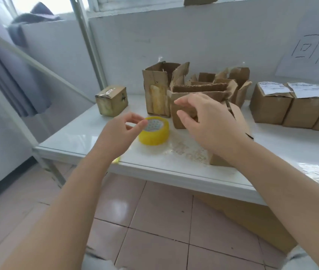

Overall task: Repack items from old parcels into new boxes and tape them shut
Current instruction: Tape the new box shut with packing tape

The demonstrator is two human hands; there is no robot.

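1. The left hand (121,131) reaches forward over the tabletop (73,143), palm turned inward. Its fingers are loosely curled and its thumb and forefinger are drawn near each other. It holds nothing.
2. Its forefinger tip lies at the near rim of the yellow tape roll (155,133). Whether it touches the roll I cannot tell.
3. The right hand (211,123) hovers higher, back up. Its fingers are spread and gently bent toward the left, and it grips nothing.
4. The tape roll lies flat on the tabletop, between the two hands and just right of the left fingertips. Its core faces up.
5. Just beyond the right fingers stands a torn open box (203,94) with ragged, raised flaps.
6. A taller open box (155,98) stands upright beyond the tape roll, with yellowed tape down its front.
7. A small sealed box (112,101) sits beyond and to the left of the left hand.
8. Labelled parcels (271,108) stand in a row well to the right of the right hand.
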